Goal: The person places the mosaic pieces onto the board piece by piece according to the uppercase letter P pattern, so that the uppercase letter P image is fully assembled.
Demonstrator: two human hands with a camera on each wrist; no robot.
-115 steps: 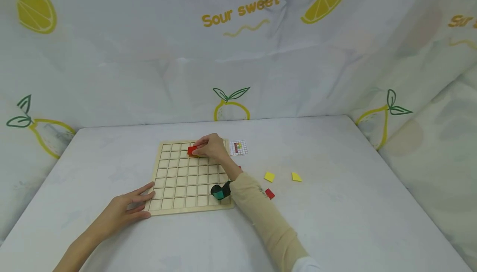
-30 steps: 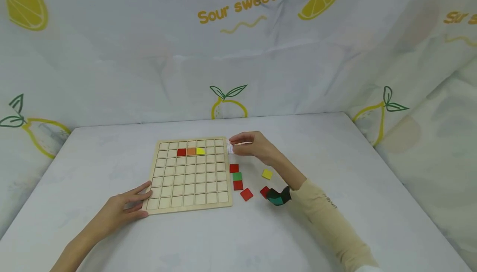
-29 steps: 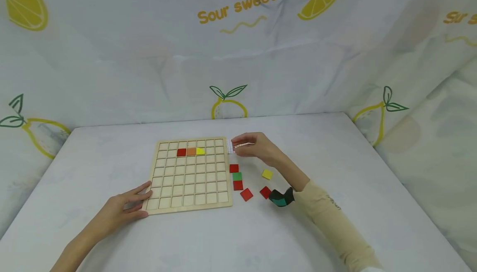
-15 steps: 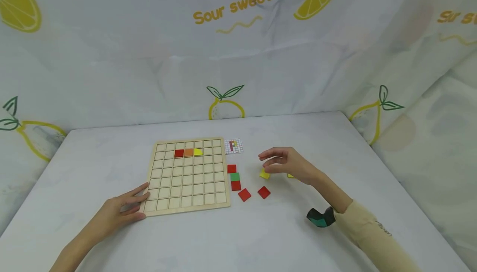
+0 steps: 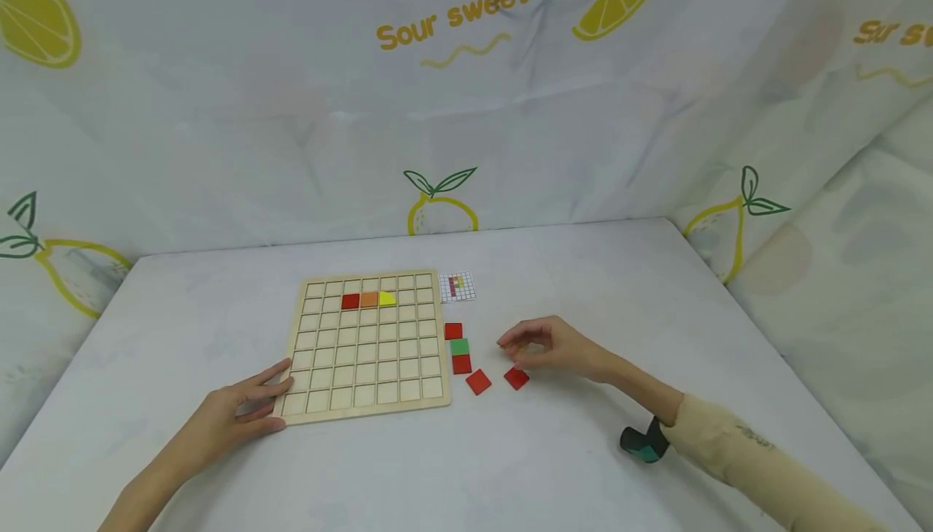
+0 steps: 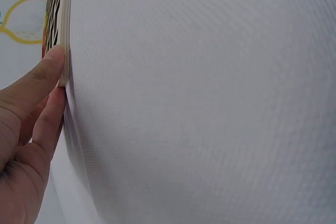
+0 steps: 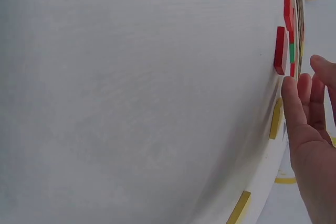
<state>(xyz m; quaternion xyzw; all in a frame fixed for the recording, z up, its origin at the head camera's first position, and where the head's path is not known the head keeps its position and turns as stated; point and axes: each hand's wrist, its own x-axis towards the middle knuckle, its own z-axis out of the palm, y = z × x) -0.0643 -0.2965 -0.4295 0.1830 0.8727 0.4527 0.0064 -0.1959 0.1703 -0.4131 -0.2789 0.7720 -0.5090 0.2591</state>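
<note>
A wooden grid board (image 5: 368, 414) lies on the table, with a red tile (image 5: 351, 301), an orange tile (image 5: 369, 300) and a rounded yellow tile (image 5: 387, 299) side by side in one row. My left hand (image 5: 226, 419) touches the board's left edge near the front corner, fingers nearly straight. To the board's right, my right hand (image 5: 557, 347) hovers low with loosely bent fingers. In the right wrist view, a yellow tile (image 7: 276, 119) lies beside these fingers, apparently ungripped. A red tile (image 5: 517, 378) sits just in front of that hand.
Right of the board lie a red tile (image 5: 453, 330), a green tile (image 5: 460, 346) touching another red one (image 5: 462, 364), and a turned red one (image 5: 478, 382). A small pattern card (image 5: 457, 286) lies by the far right corner. Another yellow piece (image 7: 239, 208) shows in the right wrist view.
The row gained an orange and a yellow tile beside the red one. My right hand has withdrawn from the board, passed the card and lowered among the loose tiles. My left hand stays put.
</note>
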